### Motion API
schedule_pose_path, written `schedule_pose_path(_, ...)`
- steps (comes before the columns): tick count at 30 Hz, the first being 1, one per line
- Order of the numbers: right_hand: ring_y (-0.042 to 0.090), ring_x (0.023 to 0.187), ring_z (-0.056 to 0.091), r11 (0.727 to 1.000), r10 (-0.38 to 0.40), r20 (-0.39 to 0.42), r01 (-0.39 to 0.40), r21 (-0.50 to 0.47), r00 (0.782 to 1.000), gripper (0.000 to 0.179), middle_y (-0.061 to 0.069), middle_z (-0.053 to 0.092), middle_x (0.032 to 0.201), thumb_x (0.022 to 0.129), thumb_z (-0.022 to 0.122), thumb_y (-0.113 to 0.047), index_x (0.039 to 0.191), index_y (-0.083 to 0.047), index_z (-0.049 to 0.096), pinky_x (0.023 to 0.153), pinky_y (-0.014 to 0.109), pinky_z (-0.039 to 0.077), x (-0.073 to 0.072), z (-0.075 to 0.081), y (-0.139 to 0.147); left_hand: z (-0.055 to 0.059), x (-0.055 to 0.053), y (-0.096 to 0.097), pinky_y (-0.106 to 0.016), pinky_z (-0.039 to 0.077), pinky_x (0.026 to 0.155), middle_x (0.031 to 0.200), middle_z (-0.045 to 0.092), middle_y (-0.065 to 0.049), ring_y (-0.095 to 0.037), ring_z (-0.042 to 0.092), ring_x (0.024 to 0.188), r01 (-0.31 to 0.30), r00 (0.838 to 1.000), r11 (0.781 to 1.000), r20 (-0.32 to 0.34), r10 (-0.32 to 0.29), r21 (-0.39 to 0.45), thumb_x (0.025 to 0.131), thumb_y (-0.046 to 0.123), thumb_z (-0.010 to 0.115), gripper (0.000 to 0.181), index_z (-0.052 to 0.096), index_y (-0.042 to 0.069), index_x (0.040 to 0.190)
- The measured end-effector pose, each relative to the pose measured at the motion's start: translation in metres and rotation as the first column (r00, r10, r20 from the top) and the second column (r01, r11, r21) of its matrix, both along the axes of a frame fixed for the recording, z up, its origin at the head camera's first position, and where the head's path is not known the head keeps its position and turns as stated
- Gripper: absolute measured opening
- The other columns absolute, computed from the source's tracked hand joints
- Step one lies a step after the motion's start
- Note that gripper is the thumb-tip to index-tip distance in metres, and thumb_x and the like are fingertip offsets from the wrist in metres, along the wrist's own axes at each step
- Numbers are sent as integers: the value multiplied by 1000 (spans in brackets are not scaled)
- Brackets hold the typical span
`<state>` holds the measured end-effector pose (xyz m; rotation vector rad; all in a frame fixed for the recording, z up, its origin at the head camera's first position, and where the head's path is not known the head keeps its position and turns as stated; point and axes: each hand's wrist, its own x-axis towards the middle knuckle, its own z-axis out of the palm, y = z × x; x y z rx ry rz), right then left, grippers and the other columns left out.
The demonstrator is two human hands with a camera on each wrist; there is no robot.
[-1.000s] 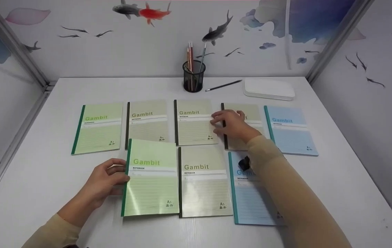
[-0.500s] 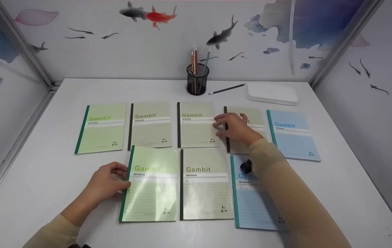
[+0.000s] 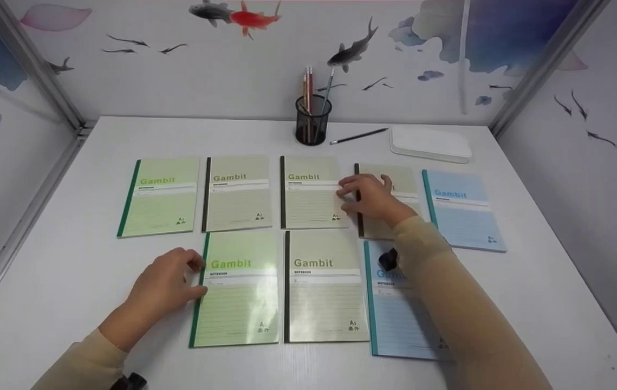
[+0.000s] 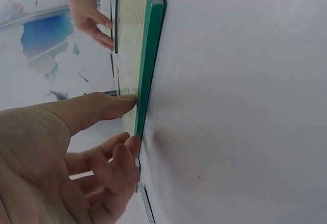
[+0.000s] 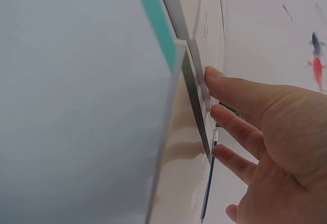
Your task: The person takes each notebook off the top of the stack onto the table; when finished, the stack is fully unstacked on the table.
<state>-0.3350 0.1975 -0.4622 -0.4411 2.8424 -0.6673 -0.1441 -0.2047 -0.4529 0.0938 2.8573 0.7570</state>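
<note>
Near the front left, my left hand [image 3: 159,284] is at the green spine of a light green notebook [image 3: 238,303] that lies flat. In the left wrist view the thumb tip overlaps the notebook's spine [image 4: 148,60], and the other fingers are loosely bent beside it. My right hand [image 3: 370,197] reaches over a beige notebook [image 3: 406,181] in the back row and hides part of it. Its spread fingertips are at the right edge of the middle beige notebook [image 3: 311,208]. Beside the green one lies another beige notebook [image 3: 324,309].
The right forearm covers part of a blue notebook [image 3: 400,325] in the front row. Farther back are a green notebook [image 3: 162,206], a beige one [image 3: 238,203] and a blue one [image 3: 462,216]. Behind them stand a mesh pencil cup [image 3: 312,124], a pencil [image 3: 359,136] and a white case [image 3: 430,145].
The front green notebook, tilted in my left hand's grip a second ago, has come down flat beside the beige one. The left fingers have loosened from its spine. My right hand stays in place.
</note>
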Motion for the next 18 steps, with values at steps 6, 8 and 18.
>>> schedule_pose_path(6,26,152,35,1000,-2,0,2,9,1000,37,-3,56,153,92,80,-24,128,-21,74,125,67,-4,2,0,-1,-6,-2,-3,-50,52,94,141,60,-11,-33,48,118,200,967,975,-143,-212,-94,76,20,91,58,72,8,129)
schedule_pose_path(8,26,152,36,1000,-4,-1,4,8,1000,37,-3,56,153,92,80,-24,128,-20,74,125,67,-4,2,-1,-1,-8,-1,-5,-50,52,94,143,61,-9,-33,47,119,223,956,965,-160,-244,-140,76,24,92,58,72,11,129)
schedule_pose_path(18,27,155,32,999,36,19,-36,16,999,41,-3,50,158,93,78,-27,133,-21,71,127,62,5,3,0,5,1,-12,-3,-55,51,98,133,67,-9,-34,55,120,219,957,958,-151,-248,-187,79,26,90,52,74,11,126)
